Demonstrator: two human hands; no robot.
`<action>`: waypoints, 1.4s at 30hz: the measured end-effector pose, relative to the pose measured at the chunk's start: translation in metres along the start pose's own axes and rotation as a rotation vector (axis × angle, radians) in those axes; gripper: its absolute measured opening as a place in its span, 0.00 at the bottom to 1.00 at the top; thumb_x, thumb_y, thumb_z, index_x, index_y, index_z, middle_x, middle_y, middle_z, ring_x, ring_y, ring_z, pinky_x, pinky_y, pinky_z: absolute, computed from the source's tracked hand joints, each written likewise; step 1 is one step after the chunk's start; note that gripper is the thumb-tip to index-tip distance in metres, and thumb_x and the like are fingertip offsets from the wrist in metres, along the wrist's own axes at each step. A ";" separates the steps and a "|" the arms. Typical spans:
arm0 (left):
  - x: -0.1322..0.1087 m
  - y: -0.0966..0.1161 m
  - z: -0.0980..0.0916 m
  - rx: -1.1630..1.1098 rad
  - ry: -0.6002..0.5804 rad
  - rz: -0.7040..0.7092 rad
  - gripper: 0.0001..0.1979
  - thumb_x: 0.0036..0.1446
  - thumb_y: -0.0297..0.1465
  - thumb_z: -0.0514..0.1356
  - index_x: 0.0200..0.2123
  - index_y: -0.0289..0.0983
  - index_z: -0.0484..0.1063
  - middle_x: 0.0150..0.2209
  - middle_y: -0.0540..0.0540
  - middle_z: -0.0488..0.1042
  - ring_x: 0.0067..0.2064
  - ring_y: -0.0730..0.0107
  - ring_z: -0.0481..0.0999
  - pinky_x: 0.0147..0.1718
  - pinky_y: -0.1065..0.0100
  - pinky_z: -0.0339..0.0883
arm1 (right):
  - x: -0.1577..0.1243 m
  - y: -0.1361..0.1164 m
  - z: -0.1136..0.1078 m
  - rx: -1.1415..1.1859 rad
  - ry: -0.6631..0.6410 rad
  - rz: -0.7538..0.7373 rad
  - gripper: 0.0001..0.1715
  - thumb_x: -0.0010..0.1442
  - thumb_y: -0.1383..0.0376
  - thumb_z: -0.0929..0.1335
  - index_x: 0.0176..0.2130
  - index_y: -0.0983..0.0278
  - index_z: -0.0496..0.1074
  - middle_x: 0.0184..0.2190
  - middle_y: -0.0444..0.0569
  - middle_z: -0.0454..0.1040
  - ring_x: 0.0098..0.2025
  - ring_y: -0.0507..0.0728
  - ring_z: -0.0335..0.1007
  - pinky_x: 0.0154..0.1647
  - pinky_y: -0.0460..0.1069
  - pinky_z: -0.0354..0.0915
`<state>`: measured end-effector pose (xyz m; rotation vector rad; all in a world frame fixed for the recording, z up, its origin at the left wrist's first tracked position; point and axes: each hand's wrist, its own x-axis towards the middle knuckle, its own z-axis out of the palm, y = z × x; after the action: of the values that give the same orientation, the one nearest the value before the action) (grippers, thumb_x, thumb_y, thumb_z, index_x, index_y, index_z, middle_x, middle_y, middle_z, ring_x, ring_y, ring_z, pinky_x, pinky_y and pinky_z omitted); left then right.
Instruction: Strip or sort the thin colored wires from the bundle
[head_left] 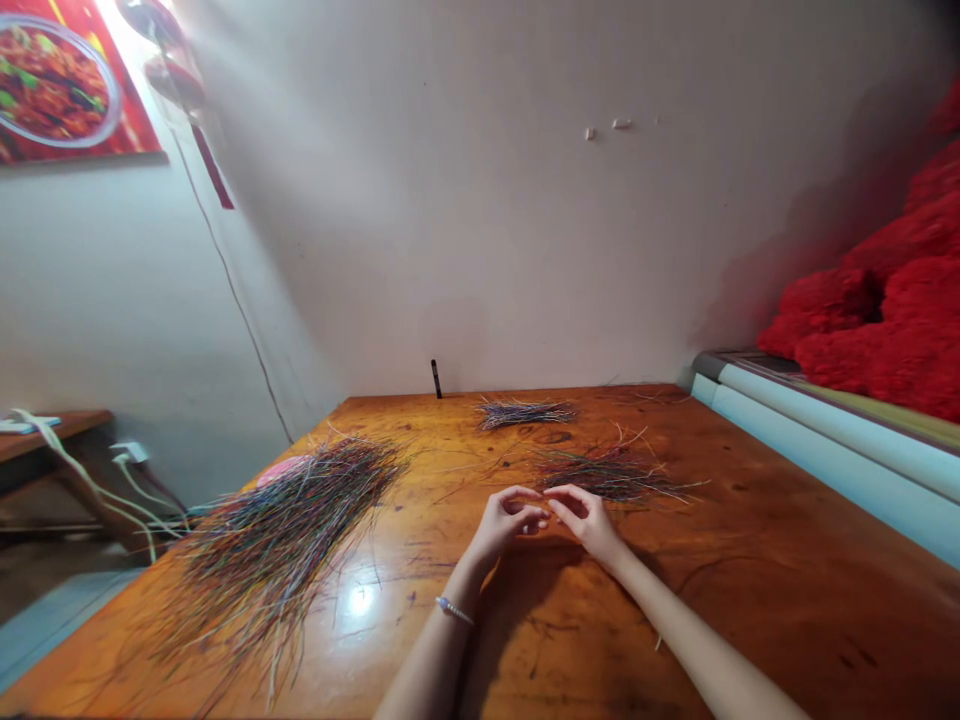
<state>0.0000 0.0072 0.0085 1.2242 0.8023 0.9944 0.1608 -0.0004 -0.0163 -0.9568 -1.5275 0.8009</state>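
Observation:
My left hand (514, 515), with a beaded bracelet (454, 610) on its wrist, is raised over the middle of the table. Its fingers are curled, thumb and fingertips close together. Facing it, my right hand (585, 515) is bent into a pinch, and the fingertips of both hands nearly meet. Anything between them is too fine to make out. Just beyond my right hand lies a loose bundle of thin coloured wires (615, 474). A smaller wire bundle (525, 413) rests farther back. To the left spreads a large heap of similar wires (292, 530), pointing many ways.
A black marker (436, 379) stands upright at the back edge of the wooden table (420, 640), by the wall. Something pink (283, 470) shows under the large heap. Along the right side run pale rolls (825, 420) with red fluffy material (892, 310) above.

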 end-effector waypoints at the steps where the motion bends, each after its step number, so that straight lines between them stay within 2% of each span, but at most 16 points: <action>1: 0.000 -0.002 0.000 0.010 -0.016 -0.008 0.17 0.40 0.35 0.67 0.34 0.33 0.71 0.27 0.43 0.78 0.27 0.69 0.76 0.25 0.73 0.65 | 0.001 0.001 0.000 0.001 0.011 0.003 0.17 0.54 0.54 0.65 0.34 0.65 0.73 0.29 0.49 0.75 0.29 0.55 0.70 0.28 0.47 0.67; 6: 0.003 -0.009 0.001 0.050 -0.034 0.001 0.18 0.40 0.36 0.67 0.35 0.34 0.72 0.26 0.44 0.78 0.26 0.68 0.76 0.25 0.72 0.65 | 0.004 0.008 -0.002 0.008 0.052 0.047 0.20 0.51 0.50 0.66 0.27 0.65 0.72 0.23 0.48 0.73 0.26 0.54 0.69 0.26 0.47 0.66; 15: 0.003 -0.007 0.001 0.044 -0.040 0.048 0.16 0.42 0.35 0.66 0.35 0.33 0.74 0.26 0.43 0.78 0.25 0.70 0.74 0.24 0.74 0.62 | 0.004 0.009 -0.001 0.023 0.028 0.028 0.17 0.52 0.54 0.66 0.27 0.65 0.73 0.22 0.47 0.74 0.24 0.53 0.68 0.25 0.47 0.66; 19: 0.002 -0.005 0.001 0.036 -0.033 0.017 0.17 0.41 0.36 0.67 0.35 0.33 0.74 0.26 0.43 0.78 0.26 0.69 0.75 0.24 0.73 0.62 | 0.003 0.008 -0.002 0.009 0.032 0.006 0.15 0.52 0.56 0.67 0.27 0.65 0.74 0.23 0.47 0.74 0.26 0.54 0.69 0.27 0.47 0.66; 27: 0.001 -0.002 0.001 -0.012 -0.022 -0.008 0.18 0.40 0.37 0.67 0.34 0.33 0.73 0.28 0.43 0.77 0.26 0.69 0.75 0.27 0.72 0.65 | 0.003 0.008 -0.001 0.025 0.025 0.016 0.16 0.51 0.54 0.67 0.28 0.65 0.74 0.24 0.47 0.75 0.25 0.54 0.69 0.27 0.47 0.66; 34: 0.003 -0.007 0.000 0.014 -0.039 -0.031 0.21 0.41 0.36 0.66 0.40 0.34 0.71 0.28 0.43 0.78 0.26 0.70 0.75 0.25 0.73 0.64 | 0.003 0.006 -0.001 0.024 0.033 0.007 0.14 0.52 0.56 0.67 0.27 0.65 0.72 0.22 0.45 0.72 0.25 0.53 0.68 0.27 0.47 0.65; 39: 0.004 -0.009 0.000 0.013 -0.023 -0.034 0.15 0.41 0.36 0.66 0.31 0.33 0.72 0.26 0.44 0.77 0.24 0.72 0.74 0.24 0.74 0.63 | 0.003 0.005 -0.002 0.027 0.071 0.014 0.15 0.52 0.55 0.67 0.27 0.65 0.72 0.22 0.46 0.72 0.24 0.53 0.67 0.26 0.47 0.65; 42: 0.005 -0.010 0.001 0.007 -0.020 -0.034 0.15 0.40 0.36 0.66 0.30 0.33 0.71 0.25 0.45 0.77 0.23 0.73 0.74 0.22 0.75 0.62 | 0.003 0.006 -0.003 0.035 0.082 0.018 0.15 0.52 0.55 0.67 0.27 0.65 0.72 0.23 0.47 0.73 0.25 0.54 0.69 0.26 0.47 0.67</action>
<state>0.0043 0.0113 -0.0011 1.2209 0.8087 0.9511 0.1640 0.0053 -0.0197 -0.9674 -1.4318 0.7897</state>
